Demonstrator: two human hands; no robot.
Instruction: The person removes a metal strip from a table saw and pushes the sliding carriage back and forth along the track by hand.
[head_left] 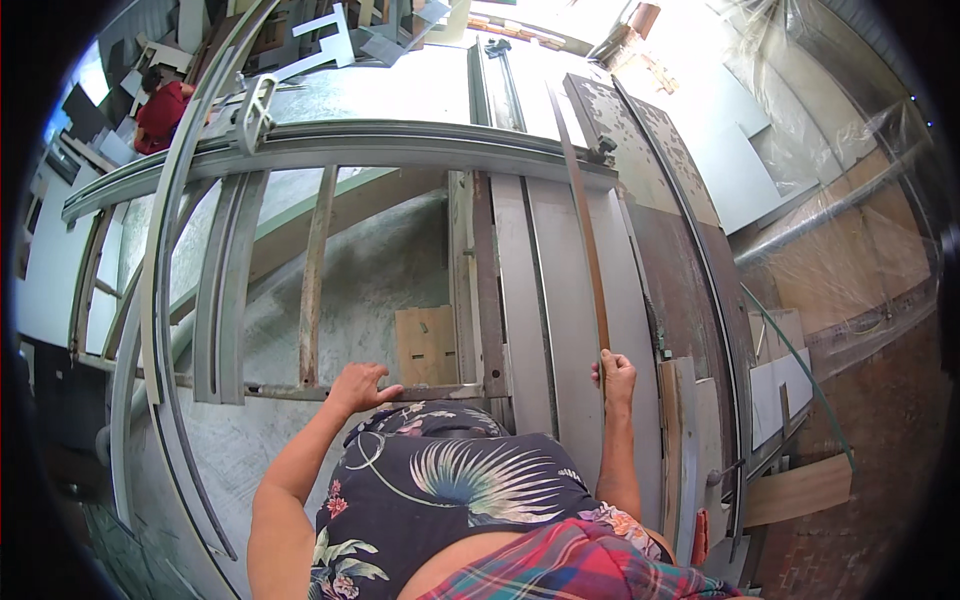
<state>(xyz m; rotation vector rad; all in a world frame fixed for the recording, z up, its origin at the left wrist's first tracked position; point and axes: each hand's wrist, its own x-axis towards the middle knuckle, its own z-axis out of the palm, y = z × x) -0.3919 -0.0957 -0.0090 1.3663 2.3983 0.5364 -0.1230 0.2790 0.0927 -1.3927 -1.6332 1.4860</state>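
My right hand (617,377) is closed on the near end of a long, thin brown strip (590,245), perhaps wood. From there the strip runs away from me over the pale metal table (620,260) of what looks like a sliding table saw, and its far end fades into glare. To the left, my left hand (362,388) has its fingers apart and holds nothing. It is at the near bar (440,393) of the metal side frame, though whether it rests on the bar I cannot tell.
A metal fence rail (340,145) with a clamp-like stop (255,112) crosses the frame. Beyond it, at far left, a person in red (163,112) bends among stacked boards. A light wood panel (425,345) lies below the frame. Plastic sheeting (850,250) covers boards at right.
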